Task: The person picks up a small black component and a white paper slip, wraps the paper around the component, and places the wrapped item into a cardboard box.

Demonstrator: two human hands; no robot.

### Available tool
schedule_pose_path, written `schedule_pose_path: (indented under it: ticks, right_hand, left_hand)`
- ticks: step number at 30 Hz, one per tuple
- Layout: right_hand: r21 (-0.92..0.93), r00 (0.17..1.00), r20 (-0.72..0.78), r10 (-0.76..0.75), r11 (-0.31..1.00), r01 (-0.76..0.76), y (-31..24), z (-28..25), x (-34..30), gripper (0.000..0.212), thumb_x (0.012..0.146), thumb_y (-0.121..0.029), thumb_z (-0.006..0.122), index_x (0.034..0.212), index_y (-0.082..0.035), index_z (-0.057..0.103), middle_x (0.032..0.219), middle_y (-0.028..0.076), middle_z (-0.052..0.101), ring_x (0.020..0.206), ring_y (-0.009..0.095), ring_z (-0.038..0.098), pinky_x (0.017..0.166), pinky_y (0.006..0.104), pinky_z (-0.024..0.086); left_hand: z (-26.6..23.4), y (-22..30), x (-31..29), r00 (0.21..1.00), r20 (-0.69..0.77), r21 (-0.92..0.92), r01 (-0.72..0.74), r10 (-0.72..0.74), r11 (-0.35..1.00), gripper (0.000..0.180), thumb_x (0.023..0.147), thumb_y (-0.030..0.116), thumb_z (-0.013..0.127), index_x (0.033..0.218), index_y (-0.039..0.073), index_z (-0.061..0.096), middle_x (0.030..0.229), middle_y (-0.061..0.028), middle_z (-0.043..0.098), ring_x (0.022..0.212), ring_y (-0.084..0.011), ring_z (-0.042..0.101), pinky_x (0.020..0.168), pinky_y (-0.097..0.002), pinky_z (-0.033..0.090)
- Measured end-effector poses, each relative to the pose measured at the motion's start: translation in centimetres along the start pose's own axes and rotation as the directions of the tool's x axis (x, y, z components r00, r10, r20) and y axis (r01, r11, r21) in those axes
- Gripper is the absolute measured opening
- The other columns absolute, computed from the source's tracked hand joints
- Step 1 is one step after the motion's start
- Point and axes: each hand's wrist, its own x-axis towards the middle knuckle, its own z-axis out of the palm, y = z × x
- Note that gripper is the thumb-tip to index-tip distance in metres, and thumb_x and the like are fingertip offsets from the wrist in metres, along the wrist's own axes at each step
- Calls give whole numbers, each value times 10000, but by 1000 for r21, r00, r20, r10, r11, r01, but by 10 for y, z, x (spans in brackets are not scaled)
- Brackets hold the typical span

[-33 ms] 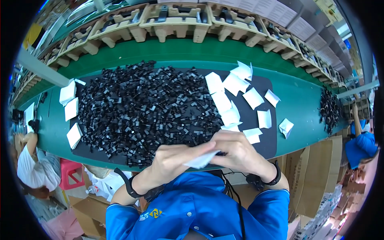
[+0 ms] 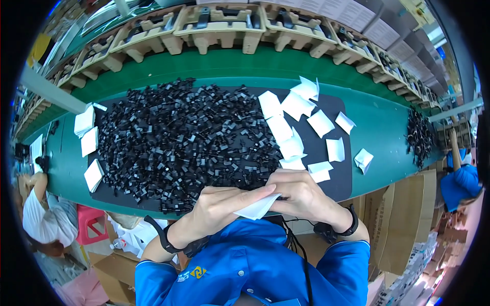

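White paper [image 2: 258, 206] is at the near edge of the green table [image 2: 375, 122], where left to right we see black parts [image 2: 173, 137], our left hand [image 2: 215, 206] closed on the paper, our right hand [image 2: 299, 189], also closed, pinching it, and loose sheets [image 2: 320, 124].

At six o'clock our left hand [image 2: 218, 204] and right hand [image 2: 298, 187] meet, fingers [image 2: 255, 194] bent, forearms [image 2: 185, 229] angled in from seven and four.
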Motion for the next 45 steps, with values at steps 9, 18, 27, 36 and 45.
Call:
schedule_pose_path:
  ticks: [9, 18, 27, 36, 45]
  right_hand:
    - [-173, 790, -421, 447, 815, -553, 73, -93, -49, 115, 785, -111, 691, 723, -14, 693, 643, 84, 576, 621, 202, 530, 542, 316, 423]
    - [-618, 977, -189, 95, 762, -194, -4, -25, 16, 617, 629, -227, 776, 1192, -80, 570, 1182, 91, 534, 1024, 274, 538, 815, 381, 466]
    - [-728, 952, -189, -242, 685, 30, 10, 21, 46, 721, 575, -269, 812, 1226, -90, 557, 1191, 80, 518, 1040, 259, 481, 921, 402, 412]
    - [-517, 962, -141, -233, 846, 129, -5, -1, 36, 419, 677, -238, 780, 1042, -70, 662, 988, 54, 624, 897, 224, 578, 799, 367, 488]
    - [220, 916, 331, 227, 925, -309, -32, -22, 26, 251, 767, -173, 717, 962, -28, 653, 787, 146, 643, 604, 251, 641, 455, 318, 476]
  left_hand:
    - [-15, -7, 0, 754, 16, -674, 493, -657, 550, 421, 974, 263, 453, 1296, -9, 472, 1010, -202, 660, 757, -251, 687, 596, -292, 570]
    - [1, -16, 15, 728, 259, -821, 512, -635, 252, 496, 988, 280, 426, 1371, -15, 316, 1131, -179, 595, 992, -240, 623, 807, -323, 537]
    - [7, -21, 11, 825, 79, -668, 460, -559, 585, 351, 1000, 226, 408, 1220, -32, 498, 1103, -89, 610, 1020, -121, 563, 866, -272, 466]
    - [-9, -19, 3, 850, 222, -473, 522, -477, 710, 313, 980, 187, 433, 1205, -7, 534, 1049, -91, 635, 927, -127, 600, 805, -288, 496]
    - [-18, -15, -10, 681, 522, -462, 732, -514, 500, 465, 801, 78, 651, 1243, 4, 527, 1095, -136, 645, 938, -201, 653, 828, -331, 509]
